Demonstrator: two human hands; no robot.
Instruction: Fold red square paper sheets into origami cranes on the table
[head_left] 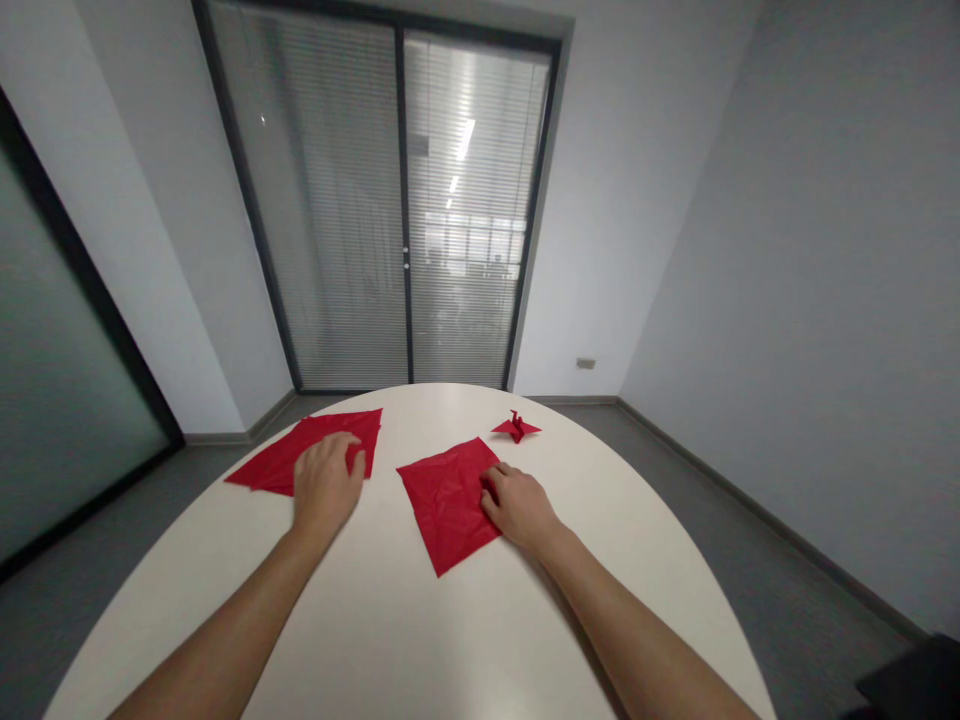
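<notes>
My left hand (328, 480) rests on several overlapping red paper sheets (270, 465) at the table's left. Its fingers are bent, with a gap between thumb and index finger. A single creased square of red paper (446, 505) lies flat near the middle, one corner pointing toward me. Over its right side is my right hand (520, 507), fingers loosely curled and thumb apart from them; it covers the sheet's right corner. Just beyond that hand stands a small folded red paper crane (517, 428) with its wings spread.
Everything lies on a round white table (360, 640) whose curved edge runs along both sides. Behind it are glass panels with blinds (465, 200) in dark frames. A dark object (915, 680) shows at the lower right, beside the table.
</notes>
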